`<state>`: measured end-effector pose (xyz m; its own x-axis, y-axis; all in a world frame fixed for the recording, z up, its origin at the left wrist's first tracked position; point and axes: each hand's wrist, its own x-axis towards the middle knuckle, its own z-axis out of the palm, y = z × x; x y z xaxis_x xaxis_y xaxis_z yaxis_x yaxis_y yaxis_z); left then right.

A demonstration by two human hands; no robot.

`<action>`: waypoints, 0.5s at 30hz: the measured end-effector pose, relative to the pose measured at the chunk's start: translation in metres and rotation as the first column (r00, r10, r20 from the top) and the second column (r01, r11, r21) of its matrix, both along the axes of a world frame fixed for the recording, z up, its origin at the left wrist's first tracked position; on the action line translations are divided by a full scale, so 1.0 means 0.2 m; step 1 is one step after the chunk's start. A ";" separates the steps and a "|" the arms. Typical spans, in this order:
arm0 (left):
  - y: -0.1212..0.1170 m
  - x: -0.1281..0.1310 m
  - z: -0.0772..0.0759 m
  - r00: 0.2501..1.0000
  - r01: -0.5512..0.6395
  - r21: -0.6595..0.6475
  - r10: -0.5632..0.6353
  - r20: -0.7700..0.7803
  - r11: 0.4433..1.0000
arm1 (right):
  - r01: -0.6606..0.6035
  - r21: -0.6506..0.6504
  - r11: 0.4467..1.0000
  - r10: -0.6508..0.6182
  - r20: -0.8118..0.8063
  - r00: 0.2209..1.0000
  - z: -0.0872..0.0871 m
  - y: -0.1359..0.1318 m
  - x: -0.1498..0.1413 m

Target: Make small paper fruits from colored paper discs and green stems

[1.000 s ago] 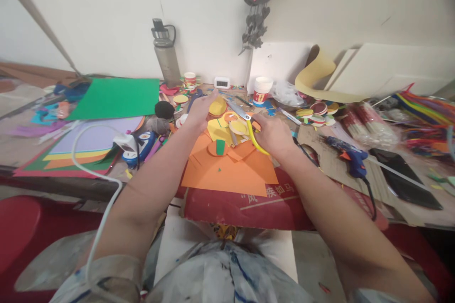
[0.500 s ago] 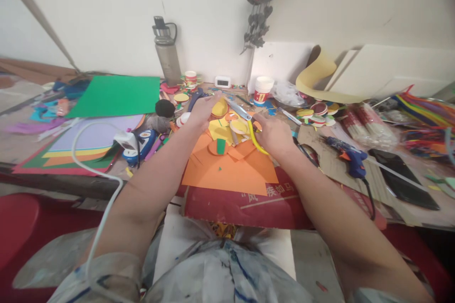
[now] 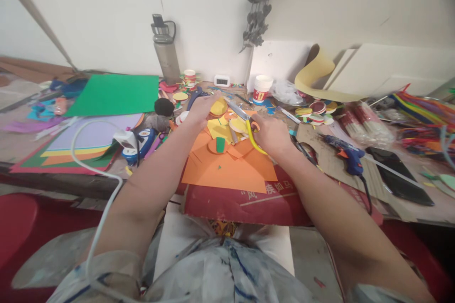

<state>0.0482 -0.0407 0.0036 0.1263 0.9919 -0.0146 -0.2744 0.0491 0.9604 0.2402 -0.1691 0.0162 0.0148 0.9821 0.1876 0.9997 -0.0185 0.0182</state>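
Note:
My left hand (image 3: 201,111) is closed on a round yellow disc (image 3: 218,107), with the thumb and fingers along its left edge. My right hand (image 3: 273,133) grips yellow-handled scissors (image 3: 245,117), whose blades point up and left, close to the disc's right side. Whether the blades touch the disc I cannot tell. Below the hands lie orange paper sheets (image 3: 223,173), a small green paper piece (image 3: 220,145) on an orange round, and yellow paper scraps (image 3: 217,131). A pale yellow disc (image 3: 237,125) rests just under the scissors.
A hot glue gun (image 3: 350,157) and a black phone (image 3: 398,175) lie at right. Leftward are a green sheet (image 3: 117,94), stacked coloured paper (image 3: 95,137) and a white cable (image 3: 106,218). A bottle (image 3: 167,59), a paper cup (image 3: 262,90) and a small clock (image 3: 222,81) stand behind.
Both hands keep hold of the disc and scissors, with only slight movement. The disc has tilted a little between frames. The whole view shifts slightly.

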 end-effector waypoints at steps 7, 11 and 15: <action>0.02 -0.02 0.00 0.998 -0.019 -0.026 0.018 -0.054 0.999 | 0.011 -0.021 1.000 -0.010 0.028 1.000 -0.01 0.01 0.00; 0.02 -0.04 0.00 0.998 -0.029 0.001 0.029 -0.050 1.000 | 0.002 -0.023 1.000 -0.002 0.001 1.000 0.00 0.00 0.00; 0.02 -0.04 0.00 0.997 -0.030 0.001 0.030 -0.070 1.000 | 0.000 0.012 1.000 0.001 -0.048 0.999 0.01 0.00 0.01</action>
